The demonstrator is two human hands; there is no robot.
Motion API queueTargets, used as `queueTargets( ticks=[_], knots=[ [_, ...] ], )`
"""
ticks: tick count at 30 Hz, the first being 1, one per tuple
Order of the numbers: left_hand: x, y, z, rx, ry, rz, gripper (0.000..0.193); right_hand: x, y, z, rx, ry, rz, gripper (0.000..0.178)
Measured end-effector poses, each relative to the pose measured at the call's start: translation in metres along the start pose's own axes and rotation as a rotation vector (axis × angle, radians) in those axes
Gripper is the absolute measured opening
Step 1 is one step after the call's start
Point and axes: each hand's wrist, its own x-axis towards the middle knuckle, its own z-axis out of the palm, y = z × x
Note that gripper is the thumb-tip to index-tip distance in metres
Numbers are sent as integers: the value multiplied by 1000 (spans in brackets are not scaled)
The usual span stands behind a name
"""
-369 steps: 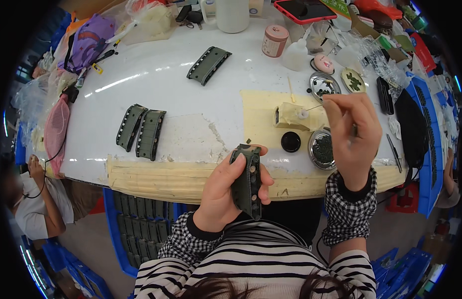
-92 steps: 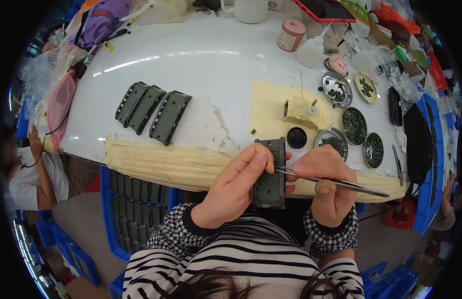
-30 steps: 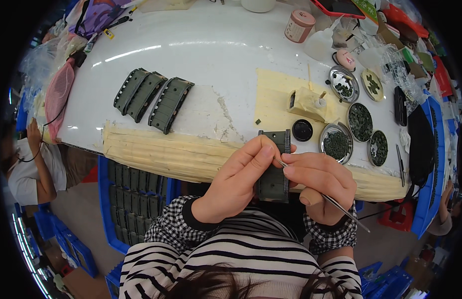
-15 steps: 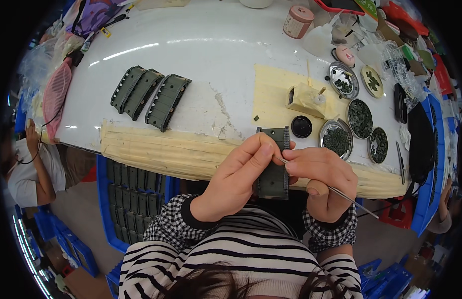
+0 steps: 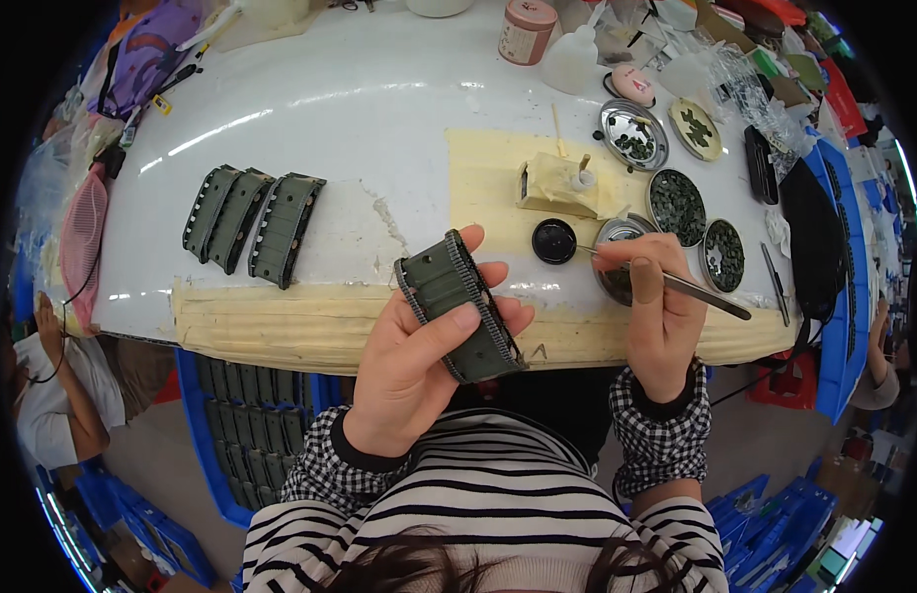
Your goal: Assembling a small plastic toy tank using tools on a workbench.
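Note:
My left hand grips a dark green curved plastic piece with toothed long edges. It is tilted above the table's near edge, the thumb across its face and the fingers behind. Metal tweezers are in my right hand, pinched between thumb and fingers. Their tip points left, at the rim of a small round black dish; whether it touches the dish I cannot tell. Beneath my right hand a round metal tin is partly covered. Whether the tweezers hold any small part is too fine to see.
More tins of small green parts stand at the right. A tape-wrapped block sits behind the black dish. Several similar curved pieces lie at left. A blue crate of such pieces is below the table. Another person is at far left.
My hands have drawn apart. The left has tilted the green piece and moved it left; the right has carried the tweezers from it to the black dish. The whole view has shifted somewhat.

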Motion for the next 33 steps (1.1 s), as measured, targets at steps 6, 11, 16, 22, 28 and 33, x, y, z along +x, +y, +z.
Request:
queueTargets(
  ticks=[6,11,16,22,28,33],
  knots=[
    [-8,3,2,-83,65,30,48,4,2,9,-89,-16,-10,15],
    [-10,7,-2,-43,38,116,39,5,5,11,-113,-40,-8,15],
    [-13,10,-1,-15,60,121,40,6,3,12,-126,-50,13,14],
    [-12,12,5,4,135,132,48,6,3,14,-126,-43,20,13],
    [-12,13,2,-49,123,126,46,7,0,8,-72,-34,-41,17],
    [-8,15,3,-29,164,140,42,4,-25,1,69,-87,-139,23]
  ],
)
